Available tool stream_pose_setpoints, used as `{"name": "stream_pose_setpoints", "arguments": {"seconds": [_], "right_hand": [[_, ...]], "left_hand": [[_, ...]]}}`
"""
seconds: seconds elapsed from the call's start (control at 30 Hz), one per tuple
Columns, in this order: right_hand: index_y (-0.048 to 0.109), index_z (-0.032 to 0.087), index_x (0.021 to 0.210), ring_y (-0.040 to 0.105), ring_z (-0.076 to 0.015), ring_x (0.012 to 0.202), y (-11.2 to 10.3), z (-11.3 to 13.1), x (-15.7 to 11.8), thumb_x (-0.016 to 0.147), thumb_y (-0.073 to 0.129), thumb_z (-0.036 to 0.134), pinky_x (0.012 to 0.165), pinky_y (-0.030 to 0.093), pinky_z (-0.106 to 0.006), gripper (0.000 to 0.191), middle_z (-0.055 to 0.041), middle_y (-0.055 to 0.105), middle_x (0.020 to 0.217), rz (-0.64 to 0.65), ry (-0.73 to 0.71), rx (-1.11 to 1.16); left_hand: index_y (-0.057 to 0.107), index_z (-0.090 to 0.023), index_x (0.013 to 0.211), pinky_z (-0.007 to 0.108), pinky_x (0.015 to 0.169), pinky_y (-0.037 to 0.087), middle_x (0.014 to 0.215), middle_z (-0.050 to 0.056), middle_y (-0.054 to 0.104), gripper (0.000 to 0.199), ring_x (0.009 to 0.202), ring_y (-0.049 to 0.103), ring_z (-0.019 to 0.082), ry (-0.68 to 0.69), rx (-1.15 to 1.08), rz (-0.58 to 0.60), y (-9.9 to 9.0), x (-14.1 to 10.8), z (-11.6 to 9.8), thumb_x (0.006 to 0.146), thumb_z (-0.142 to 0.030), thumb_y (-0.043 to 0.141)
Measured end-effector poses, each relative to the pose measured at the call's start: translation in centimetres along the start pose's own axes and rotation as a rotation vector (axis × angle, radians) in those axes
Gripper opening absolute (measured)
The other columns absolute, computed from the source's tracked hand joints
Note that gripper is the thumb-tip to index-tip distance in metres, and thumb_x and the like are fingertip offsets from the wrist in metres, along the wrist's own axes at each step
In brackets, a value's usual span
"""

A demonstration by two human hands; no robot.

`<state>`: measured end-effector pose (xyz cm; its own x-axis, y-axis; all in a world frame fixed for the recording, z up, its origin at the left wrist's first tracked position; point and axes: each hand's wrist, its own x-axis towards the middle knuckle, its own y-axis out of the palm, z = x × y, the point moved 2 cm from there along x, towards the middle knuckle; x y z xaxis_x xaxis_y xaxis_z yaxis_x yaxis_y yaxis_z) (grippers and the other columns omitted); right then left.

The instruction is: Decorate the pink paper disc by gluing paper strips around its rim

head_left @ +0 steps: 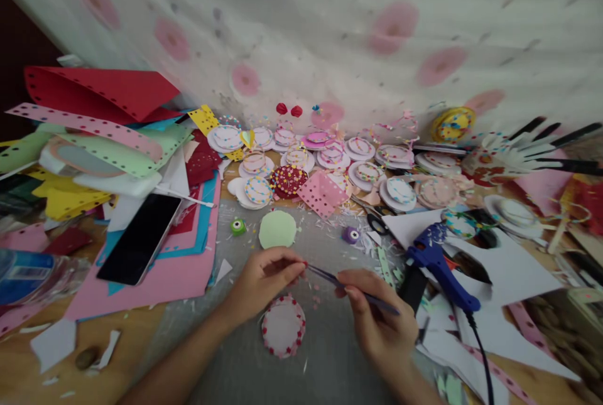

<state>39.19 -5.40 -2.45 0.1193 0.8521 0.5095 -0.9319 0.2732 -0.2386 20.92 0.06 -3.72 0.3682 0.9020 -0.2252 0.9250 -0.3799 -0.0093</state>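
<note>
In my right hand (377, 314) is a pair of tweezers (325, 275), angled to the left. Their tips meet a tiny red piece (306, 264) at the pinched thumb and finger of my left hand (271, 273); its exact shape is too small to tell. Below my hands, a round white paper disc (283, 326) edged with small red and pink pieces lies on the grey mat (226, 355). A plain pale green paper circle (277, 230) rests just beyond my left hand. Small craft punches, one green (238, 225) and one purple (351, 235), sit on either side of it.
Several small decorated paper hats (258, 191) line the back. On the left are stacked coloured papers (141, 295), a phone (141, 238) and a plastic bottle (35, 276). To the right lie a blue glue gun (443, 267) with its cord, scissors (377, 223) and paper scraps.
</note>
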Motion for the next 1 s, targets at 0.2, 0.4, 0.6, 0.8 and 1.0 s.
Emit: {"name": "stream_pose_setpoints", "arguments": {"seconds": [0.2, 0.4, 0.6, 0.8, 1.0], "right_hand": [[0.068, 0.023, 0.087, 0.061, -0.0144, 0.055, -0.4, -0.5, 0.0, 0.088, 0.056, 0.019, 0.052, 0.05, -0.026, 0.012, -0.0009, 0.066, 0.068, -0.134, 0.136, 0.033], [0.068, 0.022, 0.084, 0.06, -0.0155, 0.055, -0.7, -1.4, -0.1, 0.089, 0.057, 0.027, 0.052, 0.049, -0.028, 0.013, -0.0013, 0.065, 0.066, -0.171, 0.259, 0.095], [0.069, 0.022, 0.084, 0.061, -0.0145, 0.056, -0.5, -1.1, 0.0, 0.089, 0.058, 0.028, 0.053, 0.049, -0.026, 0.014, 0.0006, 0.063, 0.061, -0.098, 0.276, 0.113], [0.068, 0.022, 0.082, 0.059, -0.014, 0.055, -0.5, -1.3, 0.0, 0.089, 0.057, 0.031, 0.053, 0.047, -0.025, 0.016, 0.0011, 0.062, 0.057, -0.1, 0.3, 0.132], [0.067, 0.021, 0.083, 0.058, -0.0144, 0.057, -0.7, -2.5, -0.5, 0.088, 0.058, 0.034, 0.055, 0.045, -0.026, 0.017, 0.0008, 0.059, 0.058, -0.181, 0.411, 0.232]], "left_hand": [[0.068, -0.015, 0.079, 0.019, 0.061, 0.048, 0.072, 0.001, 0.067, 0.014, 0.064, 0.058, 0.011, -0.049, -0.102, 0.0, 0.1, -0.1, 0.1, 0.079, -0.029, 0.067], [0.069, -0.015, 0.081, 0.019, 0.059, 0.047, 0.074, 0.001, 0.067, 0.013, 0.065, 0.058, 0.011, -0.04, -0.079, -0.022, 0.1, -0.2, 0.5, 0.076, -0.027, 0.069], [0.071, -0.014, 0.08, 0.019, 0.055, 0.046, 0.07, 0.002, 0.067, 0.014, 0.06, 0.056, 0.01, -0.075, -0.077, -0.009, 0.4, -0.3, 0.4, 0.076, -0.027, 0.069], [0.07, -0.014, 0.079, 0.019, 0.053, 0.046, 0.068, 0.002, 0.067, 0.015, 0.059, 0.056, 0.011, -0.08, -0.051, -0.005, 0.5, -0.2, 0.4, 0.074, -0.029, 0.069], [0.067, -0.015, 0.076, 0.021, 0.06, 0.046, 0.071, 0.002, 0.065, 0.015, 0.066, 0.057, 0.013, 0.079, 0.112, -0.011, 0.4, -0.1, 0.1, 0.082, -0.028, 0.06]]}}
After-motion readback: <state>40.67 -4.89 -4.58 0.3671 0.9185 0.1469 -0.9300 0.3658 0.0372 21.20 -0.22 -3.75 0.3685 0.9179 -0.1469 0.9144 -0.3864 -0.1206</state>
